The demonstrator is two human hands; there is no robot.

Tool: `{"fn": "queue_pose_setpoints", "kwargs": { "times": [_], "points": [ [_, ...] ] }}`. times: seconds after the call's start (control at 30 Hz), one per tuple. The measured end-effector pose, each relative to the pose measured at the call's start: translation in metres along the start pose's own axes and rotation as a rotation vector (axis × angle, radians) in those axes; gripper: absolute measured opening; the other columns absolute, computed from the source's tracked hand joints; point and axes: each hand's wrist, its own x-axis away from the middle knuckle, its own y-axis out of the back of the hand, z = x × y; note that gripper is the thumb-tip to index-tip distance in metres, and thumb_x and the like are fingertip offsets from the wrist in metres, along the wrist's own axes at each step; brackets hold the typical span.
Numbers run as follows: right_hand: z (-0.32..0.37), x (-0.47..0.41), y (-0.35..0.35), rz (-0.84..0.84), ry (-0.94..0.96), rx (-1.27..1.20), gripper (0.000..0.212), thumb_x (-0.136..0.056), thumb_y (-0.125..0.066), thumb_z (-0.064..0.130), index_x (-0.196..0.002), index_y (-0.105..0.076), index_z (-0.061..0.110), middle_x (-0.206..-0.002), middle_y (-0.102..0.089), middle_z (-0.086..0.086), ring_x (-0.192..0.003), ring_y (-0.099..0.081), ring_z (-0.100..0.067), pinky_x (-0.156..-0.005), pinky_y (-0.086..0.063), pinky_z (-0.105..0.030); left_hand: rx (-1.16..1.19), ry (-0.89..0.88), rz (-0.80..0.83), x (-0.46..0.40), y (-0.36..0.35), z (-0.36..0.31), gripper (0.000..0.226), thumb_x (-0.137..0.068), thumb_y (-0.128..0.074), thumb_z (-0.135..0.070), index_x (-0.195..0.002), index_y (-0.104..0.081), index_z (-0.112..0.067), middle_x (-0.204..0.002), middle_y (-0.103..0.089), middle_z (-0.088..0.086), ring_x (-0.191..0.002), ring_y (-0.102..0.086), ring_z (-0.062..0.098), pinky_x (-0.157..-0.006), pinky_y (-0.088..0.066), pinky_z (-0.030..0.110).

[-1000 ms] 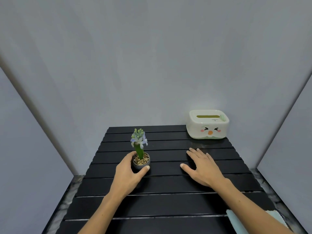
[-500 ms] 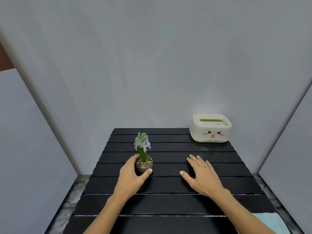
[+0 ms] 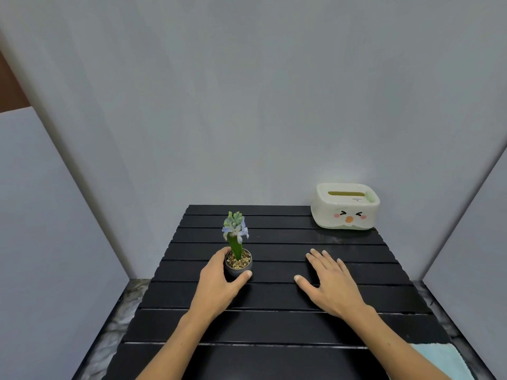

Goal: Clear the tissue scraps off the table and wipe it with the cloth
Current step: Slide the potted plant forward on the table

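Presently, my left hand [image 3: 219, 283] is wrapped around the pot [image 3: 238, 267] — thumb on its near right side, fingers [image 3: 219, 255] curled round the far left, so the grip is closed on it. The pot stands upright on the surface [image 3: 274, 325], left of centre, filled with pebbles and carrying a green stem topped by pale blue flowers [image 3: 235, 227].

My right hand [image 3: 332, 283] lies flat, palm down, on the dark slats to the right of the pot and well apart from it. Its fingers are spread wide and hold nothing.

The cloth [image 3: 441, 360] — pale blue — lies at the near right corner of the surface, partly hidden by my right forearm and cut off by the bottom edge of the view. Neither hand touches it.

A cream tissue box [image 3: 345, 206] with a cartoon face printed on its front sits at the far right corner, against the grey wall [image 3: 247, 105]. Its top slot shows no tissue protruding.

No tissue scraps can be seen on the slats in this view. A marbled floor [image 3: 120, 319] shows along the left and right edges of the surface.
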Motion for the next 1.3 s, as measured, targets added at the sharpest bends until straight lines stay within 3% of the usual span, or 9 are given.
{"fn": "queue_pose_setpoints", "kwargs": {
  "times": [0.27,0.47,0.73,0.87,0.97,1.1,1.3],
  "points": [
    [-0.002,-0.001,0.0,0.002,0.007,-0.008,0.076,-0.093,-0.031,0.069,-0.156,-0.022,0.027,-0.165,-0.013,0.01,-0.152,-0.004,-0.011,-0.123,-0.002,-0.038,-0.011,-0.002,0.002,0.002,0.0,-0.002,0.08,-0.077,-0.077,-0.048,-0.144,-0.04,-0.026,-0.134,-0.05,-0.017,-0.121,-0.048,0.001,-0.101,-0.038,0.021],
    [-0.01,0.001,0.005,-0.008,0.027,-0.06,0.068,-0.097,-0.036,0.06,-0.155,-0.027,0.024,-0.164,-0.018,0.008,-0.151,-0.008,-0.011,-0.123,-0.005,-0.034,-0.016,-0.021,0.005,0.006,0.005,-0.003,0.086,-0.075,-0.076,-0.053,-0.146,-0.036,-0.027,-0.141,-0.044,-0.015,-0.128,-0.045,0.003,-0.108,-0.04,0.031],
    [-0.047,0.018,0.019,-0.098,-0.057,-0.152,0.058,-0.1,-0.038,0.05,-0.15,-0.038,0.02,-0.159,-0.033,0.004,-0.149,-0.019,-0.013,-0.122,-0.016,-0.037,-0.018,-0.037,-0.05,0.028,0.021,-0.007,0.084,-0.076,-0.077,-0.05,-0.145,-0.034,-0.028,-0.142,-0.041,-0.015,-0.125,-0.046,0.004,-0.101,-0.043,0.03],
    [-0.063,0.029,0.032,-0.116,-0.104,-0.168,0.057,-0.1,-0.04,0.049,-0.15,-0.039,0.019,-0.158,-0.034,0.002,-0.149,-0.022,-0.014,-0.121,-0.019,-0.037,0.009,-0.043,-0.058,0.043,0.021,-0.016,0.079,-0.077,-0.079,-0.044,-0.142,-0.039,-0.027,-0.136,-0.045,-0.014,-0.119,-0.049,0.002,-0.093,-0.041,0.021],
    [-0.072,0.035,0.038,-0.132,-0.123,-0.184,0.057,-0.1,-0.041,0.049,-0.149,-0.04,0.019,-0.158,-0.035,0.002,-0.148,-0.024,-0.015,-0.121,-0.02,-0.037,0.033,-0.048,-0.055,0.053,0.012,-0.026,0.07,-0.077,-0.08,-0.042,-0.135,-0.044,-0.029,-0.129,-0.052,-0.016,-0.115,-0.052,0.0,-0.094,-0.045,0.023],
    [-0.081,0.038,0.042,-0.143,-0.145,-0.198,0.058,-0.099,-0.042,0.049,-0.149,-0.04,0.019,-0.158,-0.036,0.001,-0.147,-0.026,-0.015,-0.12,-0.022,-0.038,0.035,-0.068,0.011,0.056,-0.01,-0.038,0.066,-0.077,-0.077,-0.045,-0.133,-0.05,-0.025,-0.123,-0.053,-0.021,-0.112,-0.052,-0.006,-0.099,-0.046,0.025],
    [-0.095,0.025,0.049,-0.166,-0.181,-0.228,0.067,-0.096,-0.045,0.054,-0.152,-0.033,0.018,-0.159,-0.033,-0.001,-0.146,-0.03,-0.018,-0.119,-0.026,-0.037,0.036,-0.116,0.124,0.027,-0.057,-0.069,0.078,-0.079,-0.071,-0.055,-0.144,-0.04,-0.026,-0.134,-0.047,-0.02,-0.122,-0.045,-0.004,-0.105,-0.042,0.027]
  ]
}}
